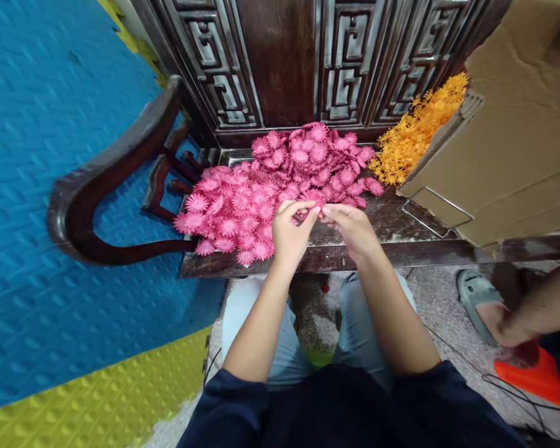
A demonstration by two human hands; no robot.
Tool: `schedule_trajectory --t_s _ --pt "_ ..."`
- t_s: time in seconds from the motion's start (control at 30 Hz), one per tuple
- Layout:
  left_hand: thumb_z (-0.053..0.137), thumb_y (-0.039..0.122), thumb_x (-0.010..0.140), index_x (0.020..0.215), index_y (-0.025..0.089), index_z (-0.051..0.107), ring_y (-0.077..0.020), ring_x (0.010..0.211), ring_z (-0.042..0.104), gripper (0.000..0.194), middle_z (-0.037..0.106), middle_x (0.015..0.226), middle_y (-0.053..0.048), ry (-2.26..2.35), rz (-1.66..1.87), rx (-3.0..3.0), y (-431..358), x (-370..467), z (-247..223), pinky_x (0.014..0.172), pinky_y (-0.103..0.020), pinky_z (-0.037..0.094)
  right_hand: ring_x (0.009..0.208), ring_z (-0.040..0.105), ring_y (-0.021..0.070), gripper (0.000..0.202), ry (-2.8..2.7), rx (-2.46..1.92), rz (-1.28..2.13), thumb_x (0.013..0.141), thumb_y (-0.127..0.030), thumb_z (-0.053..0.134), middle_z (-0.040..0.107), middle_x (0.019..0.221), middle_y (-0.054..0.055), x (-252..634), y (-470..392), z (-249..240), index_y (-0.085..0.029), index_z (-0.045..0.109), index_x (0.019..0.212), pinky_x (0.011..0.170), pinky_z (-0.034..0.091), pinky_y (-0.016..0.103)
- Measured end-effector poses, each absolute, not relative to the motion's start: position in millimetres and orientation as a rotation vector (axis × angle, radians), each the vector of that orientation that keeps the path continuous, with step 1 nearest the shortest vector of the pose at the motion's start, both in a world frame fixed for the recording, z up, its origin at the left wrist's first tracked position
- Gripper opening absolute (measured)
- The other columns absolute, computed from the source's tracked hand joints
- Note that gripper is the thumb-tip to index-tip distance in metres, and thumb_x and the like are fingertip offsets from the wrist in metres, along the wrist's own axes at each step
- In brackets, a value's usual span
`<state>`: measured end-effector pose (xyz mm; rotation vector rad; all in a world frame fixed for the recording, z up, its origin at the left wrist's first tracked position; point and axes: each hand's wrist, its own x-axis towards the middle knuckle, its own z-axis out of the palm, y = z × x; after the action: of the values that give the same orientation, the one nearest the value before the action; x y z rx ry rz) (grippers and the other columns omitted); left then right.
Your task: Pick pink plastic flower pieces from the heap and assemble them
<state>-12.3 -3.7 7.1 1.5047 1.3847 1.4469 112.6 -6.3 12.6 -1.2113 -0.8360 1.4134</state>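
My left hand point(293, 231) and my right hand point(354, 231) meet over the front of a dark wooden bench point(378, 224). Both pinch a pink artificial flower point(313, 196) between thumb and fingertips; its petals show just behind the fingers, and its lower part is hidden. Left of and beyond my hands spreads a heap of similar light pink flowers point(236, 208). A deeper pink pile point(315, 152) lies against the bench's back. Farther right, a mass of orange artificial flowers point(410, 137) rests beside a cardboard sheet.
The brown cardboard point(508, 143) leans on the bench at right, with a bent wire frame point(436, 213) on it. A curved wooden armrest point(98, 180) bounds the left side. Blue matting point(37, 249) covers the far left. Another person's foot in a grey clog point(478, 302) and cables are at lower right.
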Motion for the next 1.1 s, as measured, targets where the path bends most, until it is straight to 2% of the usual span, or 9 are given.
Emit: schedule_trajectory --t_s 0.33,0.67,1.1 --pt "0.072 0.022 0.072 0.073 0.020 0.074 -0.0121 0.070 0.058 0.002 0.067 0.075 -0.001 1.270 1.453 1.438 -2.6 -12.9 6.7 0.066 -0.026 0.045 0.066 0.060 0.0108 0.018 -0.813 -1.157 1.443 0.056 -0.034 0.078 0.070 0.066 -0.002 116.8 -5.9 12.4 -0.022 0.073 0.069 0.067 0.042 0.026" --pt "0.068 0.021 0.074 0.074 0.019 0.071 -0.0118 0.068 0.054 0.004 0.062 0.073 0.000 1.285 1.389 1.524 -3.0 -15.9 7.7 0.066 -0.025 0.043 0.063 0.058 0.0099 0.019 -0.828 -1.141 1.491 0.052 -0.034 0.081 0.071 0.066 -0.003 119.7 -5.9 13.8 -0.024 0.075 0.068 0.068 0.044 0.027" --pt "0.058 0.014 0.075 0.065 0.019 0.056 -0.0138 0.075 0.052 0.011 0.056 0.073 0.001 1.331 1.325 1.570 -3.0 -15.6 9.8 0.074 -0.027 0.039 0.065 0.057 0.0104 0.018 -0.856 -1.122 1.535 0.052 -0.031 0.081 0.070 0.067 -0.003 117.8 -8.3 19.5 -0.023 0.075 0.068 0.075 0.045 0.030"
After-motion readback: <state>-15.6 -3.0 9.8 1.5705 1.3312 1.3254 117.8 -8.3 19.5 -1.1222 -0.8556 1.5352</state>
